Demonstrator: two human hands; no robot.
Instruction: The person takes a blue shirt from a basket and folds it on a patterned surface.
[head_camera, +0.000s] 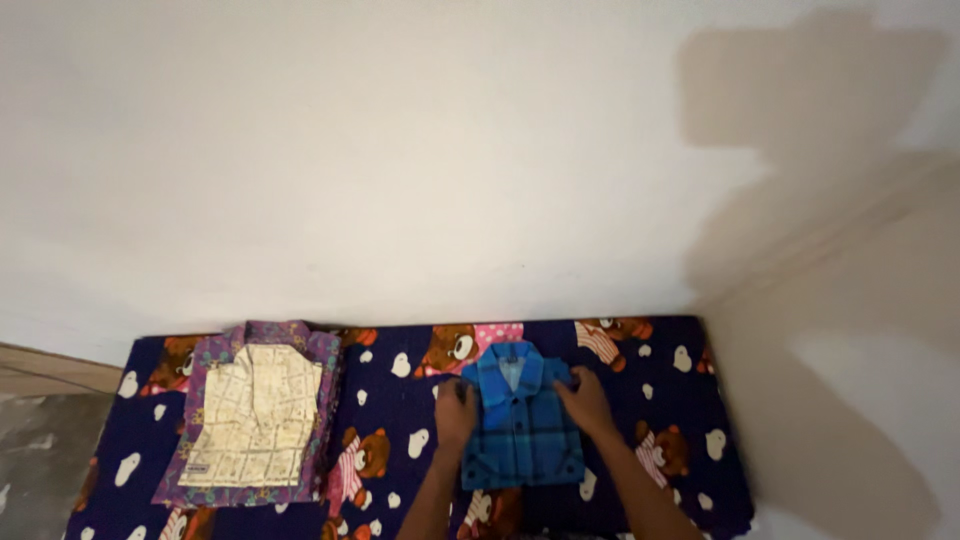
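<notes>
1. Grey floor (40, 440): a bare strip at the far left edge, beside the bedding, with a pale wooden band above it.
2. Dark blue sheet (400, 400): covers a low mattress set against the wall; printed with brown teddy bears, pink striped patches and small white shapes. It runs from the left floor strip to the right-hand corner.
3. Cream and purple shirt (255, 415): folded flat on the left part of the sheet, collar toward the wall, cream printed front framed by a purple patterned border. Well apart from both hands.
4. Left hand (455, 410): palm down, fingers loosely curled, resting on the left edge of the blue shirt; whether it pinches the cloth cannot be told.
5. Blue checked shirt (520, 430): folded into a neat rectangle, collar toward the wall, lying on the middle of the sheet between the two hands.
6. Right hand (585, 400): palm down, fingers spread flat, pressing the right upper edge of the blue shirt; nothing gripped.
7. White wall (400, 150): plain plaster, filling the upper picture.
8. Side wall (860, 400): meets the white wall at the right corner; soft shadows lie across it.
</notes>
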